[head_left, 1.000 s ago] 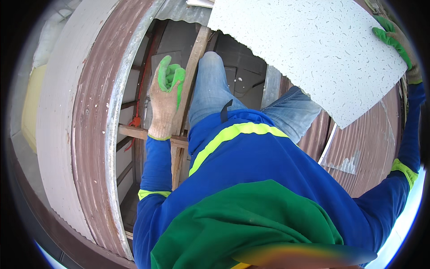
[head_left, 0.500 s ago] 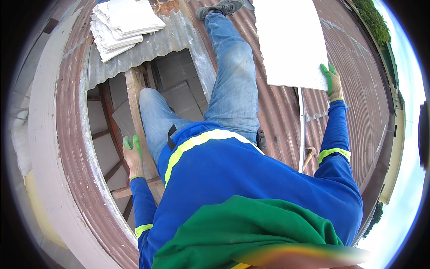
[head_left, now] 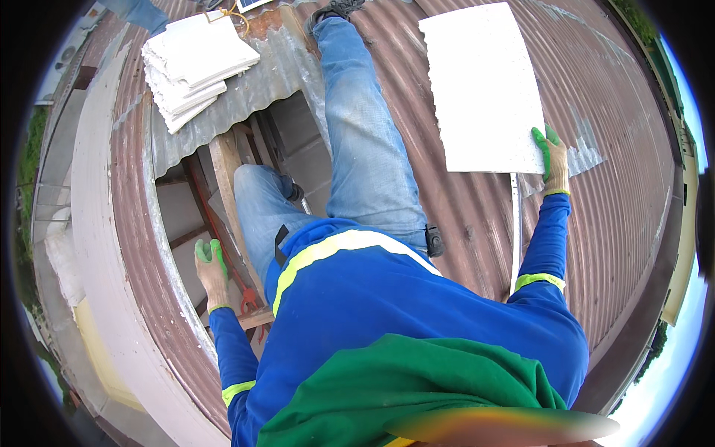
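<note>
right hand (head_left: 553,162): grasping near edge of white panel (head_left: 484,97)
left hand (head_left: 213,275): fingers loosely curled, empty, over roof opening (head_left: 302,138)
panel: ahead of right fingers, swung onto corrugated roof (head_left: 465,249)
opening: no longer overhung, seemingly easier to reach

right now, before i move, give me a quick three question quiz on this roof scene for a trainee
1. Which of the person's hands touches the single white rectangular board with a ragged left edge? a) left b) right c) both
2. True or false: the stack of ragged-edged white boards lies to the right of that single board.
3. Fill the gap: the left hand, with no object visible in it, wears a tan fabric glove with ____ fingers.

Key: 1. b, the right hand. 2. False; the stack lies to the left. 3. green.
</note>
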Motion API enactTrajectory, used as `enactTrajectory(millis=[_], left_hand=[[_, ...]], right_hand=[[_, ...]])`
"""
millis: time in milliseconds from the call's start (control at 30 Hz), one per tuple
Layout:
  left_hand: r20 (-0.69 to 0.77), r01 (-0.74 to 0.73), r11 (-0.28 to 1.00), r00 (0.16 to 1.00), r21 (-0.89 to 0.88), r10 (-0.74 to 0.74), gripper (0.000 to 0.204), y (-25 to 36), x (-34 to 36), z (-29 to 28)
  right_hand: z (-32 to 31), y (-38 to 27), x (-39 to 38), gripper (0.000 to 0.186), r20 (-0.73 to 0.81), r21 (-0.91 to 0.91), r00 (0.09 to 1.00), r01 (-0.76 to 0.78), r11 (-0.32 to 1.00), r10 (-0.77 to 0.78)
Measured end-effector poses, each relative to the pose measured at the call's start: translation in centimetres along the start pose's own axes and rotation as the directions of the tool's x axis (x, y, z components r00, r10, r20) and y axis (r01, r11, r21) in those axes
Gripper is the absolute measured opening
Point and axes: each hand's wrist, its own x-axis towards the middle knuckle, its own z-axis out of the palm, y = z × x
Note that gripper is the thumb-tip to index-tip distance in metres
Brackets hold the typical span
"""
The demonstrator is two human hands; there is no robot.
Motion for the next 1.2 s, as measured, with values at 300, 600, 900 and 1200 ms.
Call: enactTrajectory(millis=[300,600,900,1200], left_hand=[[0.024,-0.040,0.995,0.999,0.087,0.038,0.067,1.9,0.7,0.4],[0.020,-0.011,0.959,1.000,0.283,0.005,0.069,-5.7,-0.9,-1.6],[-0.130,0.007,0.979,0.991,0.206,0.020,0.063,-5.8,-1.6,-1.1],[-0.070,-0.125,0.990,0.990,-0.059,0.121,0.052,-1.0,0.0,3.4]], right_hand=[[-11.3,-16.4,4.7,0.056,-0.092,-0.991,0.879,-0.128,-0.045,-0.467],[-11.9,2.7,0.6,0.049,-0.066,-0.967,0.945,-0.140,-0.215,-0.320],[-0.6,14.1,-13.6,0.068,-0.111,-0.994,0.987,-0.110,0.017,-0.120],[3.1,11.3,-15.9,0.043,-0.049,-0.326,0.946,-0.317,0.890,0.319]])
